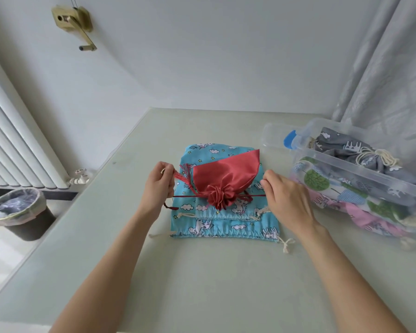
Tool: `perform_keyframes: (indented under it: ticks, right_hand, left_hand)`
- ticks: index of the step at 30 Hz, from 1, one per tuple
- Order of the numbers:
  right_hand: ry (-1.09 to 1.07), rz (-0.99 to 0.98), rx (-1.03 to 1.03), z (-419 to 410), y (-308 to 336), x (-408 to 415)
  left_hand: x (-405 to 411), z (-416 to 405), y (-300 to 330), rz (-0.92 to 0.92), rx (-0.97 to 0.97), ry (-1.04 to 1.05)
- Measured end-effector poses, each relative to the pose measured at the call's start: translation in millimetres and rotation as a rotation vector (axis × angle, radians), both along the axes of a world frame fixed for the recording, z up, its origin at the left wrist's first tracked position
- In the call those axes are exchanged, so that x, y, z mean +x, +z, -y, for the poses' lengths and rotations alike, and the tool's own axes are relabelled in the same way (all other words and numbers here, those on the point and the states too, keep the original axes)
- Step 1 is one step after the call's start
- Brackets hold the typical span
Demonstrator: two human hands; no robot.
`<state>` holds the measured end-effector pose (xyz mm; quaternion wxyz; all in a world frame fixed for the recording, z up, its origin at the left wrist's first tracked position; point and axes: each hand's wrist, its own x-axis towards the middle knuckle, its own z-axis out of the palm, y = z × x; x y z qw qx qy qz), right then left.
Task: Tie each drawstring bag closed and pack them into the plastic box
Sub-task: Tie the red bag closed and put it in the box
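— Red satin bag (222, 175) at table centre, mouth already gathered into a rosette, cord (185, 196) stretched taut to nine and three o'clock.

— Hands?

— Left hand (157, 186) pinching the tasselled cord end at nine; right hand (287, 198) pinching the other end at three — both closed on cord.

— Knotted yet?

— Cinched only, by the look of it; no knot visible. Underneath, two blue cartoon-print bags (223, 224), mouths flat and untied.

— And packed so far?

— Plastic box (360, 169) at two o'clock, holding a tied grey bag (360, 150) plus several printed ones. Probably three bags left — red one nearest done.
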<state>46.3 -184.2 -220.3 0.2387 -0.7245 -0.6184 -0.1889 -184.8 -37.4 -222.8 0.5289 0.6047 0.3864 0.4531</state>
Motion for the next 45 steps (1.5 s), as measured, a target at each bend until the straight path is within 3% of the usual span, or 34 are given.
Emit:
perform_keyframes:
  ticks: [3, 5, 7, 10, 12, 13, 15, 18, 20, 25, 30, 34, 36, 38, 41, 45]
  right_hand:
    - [-0.011, -0.049, 0.000, 4.4, 0.3, 2.1]
    - [0.001, -0.202, -0.023, 8.5, 2.1, 7.4]
    - [0.131, -0.619, -0.053, 12.0, 10.2, 12.4]
    - [0.503, -1.456, -0.129, 13.7, 36.0, 5.3]
    - [0.665, -1.749, -0.152, 6.6, 51.5, -0.1]
    - [0.699, -1.803, -0.167, 0.1, 57.6, -2.3]
    - [0.628, -1.723, -0.217, -17.5, 64.1, -7.9]
    - [0.292, -1.261, -0.347, -39.3, 59.5, -19.8]
    - [0.258, -1.066, -0.415, -46.8, 57.7, -28.8]
    - [0.394, -1.048, -0.427, -55.9, 72.0, -55.2]
    - [0.408, -1.113, -0.212, -75.4, 74.5, -59.8]
    - [0.410, -1.217, -0.178, -81.4, 77.1, -45.4]
    - [0.403, -1.244, -0.170, -81.2, 77.1, -38.7]
    - [0.402, -1.270, -0.161, -81.0, 75.3, -33.0]
    - [0.430, -1.290, -0.173, -81.5, 72.2, -26.7]
    - [0.461, -1.295, -0.201, -82.6, 71.9, -21.2]
  left_hand:
    - [-1.9, 4.2, 0.3, -0.055, 0.014, 0.018]
    - [-4.6, 10.6, -2.3, -0.073, 0.018, -0.022]
    - [-8.9, 15.0, -2.9, -0.105, 0.051, -0.066]
    - [-13.3, 10.5, -1.6, -0.194, 0.163, -0.058]
    - [-14.1, 6.5, 0.1, -0.339, 0.298, 0.021]
    - [-14.1, 5.6, 1.4, -0.405, 0.371, 0.055]
    - [-12.9, 7.0, 7.9, -0.496, 0.495, 0.090]
    - [-12.1, 8.5, 23.9, -0.574, 0.605, 0.081]
    - [-11.0, 5.7, 38.7, -0.634, 0.691, 0.034]
    - [17.8, -0.5, 88.9, -0.650, 0.759, -0.152]
    - [45.4, -13.1, 114.7, -0.662, 0.781, -0.261]
    - [44.3, -35.6, 102.4, -0.729, 0.976, 0.113]
    - [42.2, -36.5, 94.0, -0.536, 0.883, 0.147]
    - [43.7, -31.0, 84.1, -0.352, 0.683, -0.030]
    - [50.4, -24.3, 70.8, -0.246, 0.395, -0.294]
    - [62.7, -24.5, 63.4, -0.213, 0.282, -0.454]
